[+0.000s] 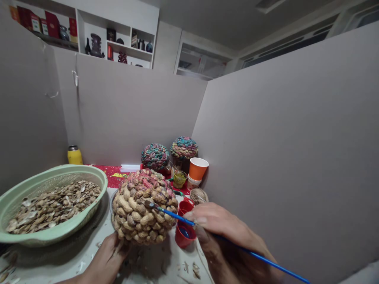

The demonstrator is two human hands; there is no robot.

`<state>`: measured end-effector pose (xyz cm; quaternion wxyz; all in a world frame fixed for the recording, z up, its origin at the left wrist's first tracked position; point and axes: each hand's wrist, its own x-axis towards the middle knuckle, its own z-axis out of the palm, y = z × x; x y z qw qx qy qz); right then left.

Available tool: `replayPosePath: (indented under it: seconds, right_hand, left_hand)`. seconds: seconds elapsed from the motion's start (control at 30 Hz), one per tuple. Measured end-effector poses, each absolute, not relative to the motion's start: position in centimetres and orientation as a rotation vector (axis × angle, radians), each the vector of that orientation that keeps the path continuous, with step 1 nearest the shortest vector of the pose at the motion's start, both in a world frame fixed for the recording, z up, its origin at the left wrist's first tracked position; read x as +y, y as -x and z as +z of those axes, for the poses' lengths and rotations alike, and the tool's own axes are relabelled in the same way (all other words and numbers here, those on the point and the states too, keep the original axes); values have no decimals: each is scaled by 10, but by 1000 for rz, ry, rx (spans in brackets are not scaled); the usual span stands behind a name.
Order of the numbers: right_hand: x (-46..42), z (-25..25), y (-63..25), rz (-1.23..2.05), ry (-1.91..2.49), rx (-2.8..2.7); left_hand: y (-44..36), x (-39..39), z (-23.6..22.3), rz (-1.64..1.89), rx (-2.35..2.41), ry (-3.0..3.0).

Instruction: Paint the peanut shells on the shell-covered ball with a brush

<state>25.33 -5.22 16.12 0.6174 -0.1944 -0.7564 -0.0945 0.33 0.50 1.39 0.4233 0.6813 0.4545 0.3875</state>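
A dome covered in peanut shells (144, 207) stands on the table in front of me, its top shells painted red and pink. My left hand (107, 258) grips the dome's lower left edge with curled fingers. My right hand (217, 232) pinches a blue paintbrush (171, 214), and the bristle tip touches a shell on the dome's right side. The brush handle runs back past my wrist to the lower right.
A green basket (17, 236) of peanut shells sits at the left. Two small red paint cups (185, 234) stand beside the dome. Two painted domes (155, 155), an orange paper cup (198, 168) and a yellow bottle (74, 155) stand behind. Grey partition boards enclose the table.
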Motion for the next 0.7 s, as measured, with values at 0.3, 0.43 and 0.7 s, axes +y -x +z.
replayPosePath:
  seconds: [0.3, 0.43, 0.7]
  right_hand:
    - [-66, 163, -256, -222, 508, -1743]
    - [-63, 163, -252, -267, 489, -1789]
    - [-58, 163, -253, -353, 518, -1819]
  left_hand:
    - [-6, 1, 22, 986, 1128, -1657]
    - [-5, 1, 19, 989, 1143, -1679]
    - [-2, 7, 10, 979, 1150, -1692]
